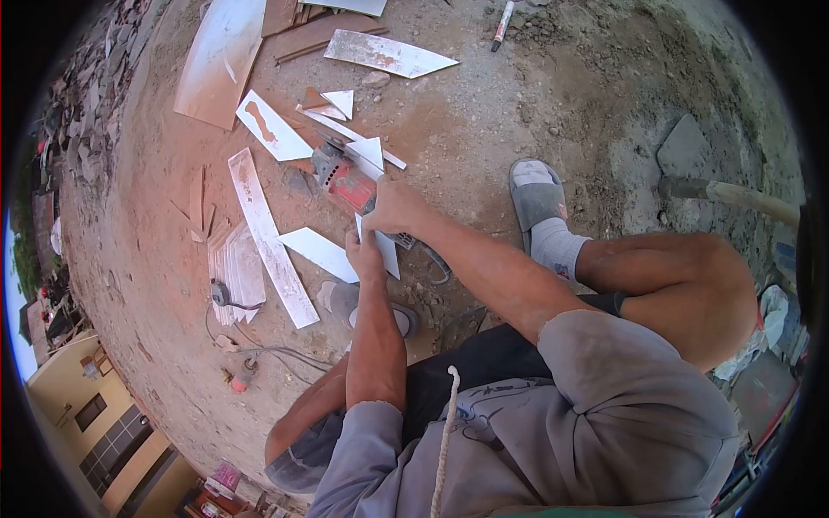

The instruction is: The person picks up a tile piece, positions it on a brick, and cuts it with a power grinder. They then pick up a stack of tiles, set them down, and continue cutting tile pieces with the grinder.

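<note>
My right hand [399, 207] is wrapped round the body of a red and grey angle grinder [347, 183], its head pointing away from me. Just below, my left hand [366, 255] is closed on a narrow white tile piece [388, 255]; part of its grip is hidden. Close to the grinder head lie a white tile offcut [369, 152] and a thin white strip [393, 160]. A pointed white tile piece [318, 252] lies left of my left hand, beside a long white tile strip [272, 237].
Stacked tile strips [233, 269] lie at left with a dark round tool [221, 293] on them. Cables and a red tool [242, 378] are nearby. Large tiles [220, 60] lie at the top, a marker-like tube [503, 26] further right, and a shovel [725, 194] at far right.
</note>
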The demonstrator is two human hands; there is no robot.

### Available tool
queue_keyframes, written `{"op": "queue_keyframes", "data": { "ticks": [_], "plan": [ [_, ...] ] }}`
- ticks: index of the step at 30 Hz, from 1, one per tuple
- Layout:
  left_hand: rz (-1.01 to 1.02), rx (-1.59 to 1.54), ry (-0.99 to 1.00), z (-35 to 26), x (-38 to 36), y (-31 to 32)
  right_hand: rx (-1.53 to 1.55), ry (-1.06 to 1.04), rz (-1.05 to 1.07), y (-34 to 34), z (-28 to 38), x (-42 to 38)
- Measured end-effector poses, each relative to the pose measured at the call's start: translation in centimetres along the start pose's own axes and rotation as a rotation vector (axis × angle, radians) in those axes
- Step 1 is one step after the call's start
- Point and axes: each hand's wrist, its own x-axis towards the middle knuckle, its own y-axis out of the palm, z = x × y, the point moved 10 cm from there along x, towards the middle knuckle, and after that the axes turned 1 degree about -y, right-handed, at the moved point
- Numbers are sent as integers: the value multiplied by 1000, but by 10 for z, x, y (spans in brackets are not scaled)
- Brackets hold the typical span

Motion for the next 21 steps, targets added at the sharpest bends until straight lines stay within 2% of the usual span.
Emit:
{"op": "queue_keyframes", "data": {
  "ticks": [10, 21],
  "plan": [
    [52, -11, -25, 1, 1, 3, -22, -21, 14, -1, 3, 12],
    [22, 2, -27, 1, -1, 2, 6, 2, 0, 0, -4, 5]
  ]
}}
